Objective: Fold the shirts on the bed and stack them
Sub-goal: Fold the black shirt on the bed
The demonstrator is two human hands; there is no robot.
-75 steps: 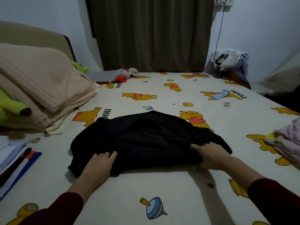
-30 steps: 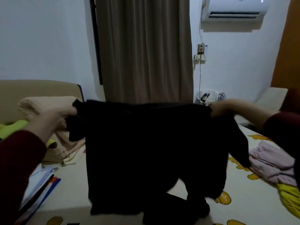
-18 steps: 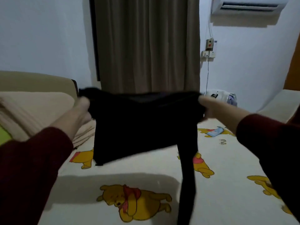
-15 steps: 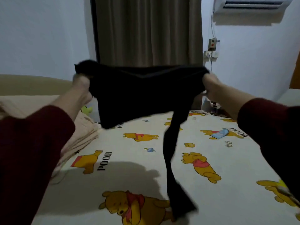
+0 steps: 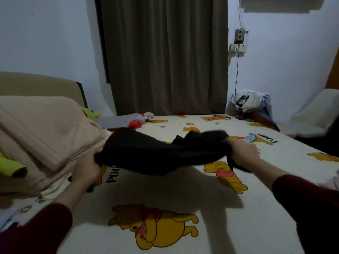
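Black shirt (image 5: 161, 153): stretched wide between two hands, sagging just above the bed (image 5: 183, 195), shadow cast on the sheet beneath; whether its far edge touches the sheet cannot be told. Left hand (image 5: 88, 167): fingers curled round the shirt's left end, beside the beige blanket (image 5: 45, 136). Right hand (image 5: 242, 154): gripping the right end, a dark strip hanging below it. Bed: cream sheet with yellow bear print. Blanket: folded, at left, a green plush (image 5: 11, 165) against it. Curtain (image 5: 165, 55): brown, behind the bed. Clothes heap (image 5: 253, 103): far right corner.
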